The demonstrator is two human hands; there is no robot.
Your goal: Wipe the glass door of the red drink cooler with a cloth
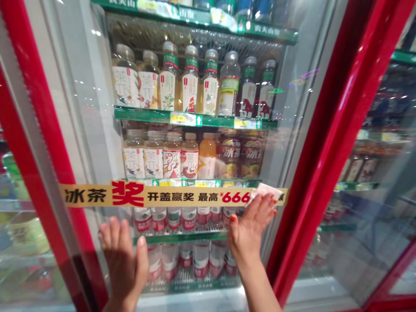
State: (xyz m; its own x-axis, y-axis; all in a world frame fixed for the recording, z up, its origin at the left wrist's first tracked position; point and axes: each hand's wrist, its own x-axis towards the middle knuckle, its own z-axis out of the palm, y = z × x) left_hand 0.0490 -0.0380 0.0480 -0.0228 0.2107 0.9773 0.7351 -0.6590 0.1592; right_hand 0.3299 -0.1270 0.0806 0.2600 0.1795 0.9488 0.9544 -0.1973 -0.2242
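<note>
My right hand (251,229) presses a folded white tissue or cloth (269,189) under its fingertips against the glass door (286,143). The tissue covers part of the right end of a yellow banner strip (182,197) with dark and red lettering. My left hand (121,255) is raised at the lower left with its fingers stretched out and holds nothing. It is close to the glass below the banner; whether it touches cannot be made out. Behind the glass, bottled drinks (190,82) stand in rows, among them an orange bottle (207,156).
Red door frames (334,143) border the glass on the right, and a red frame (48,112) runs down the left. Green-edged shelves (143,113) carry the bottles inside. Another glass-fronted cooler section (364,208) is at the right.
</note>
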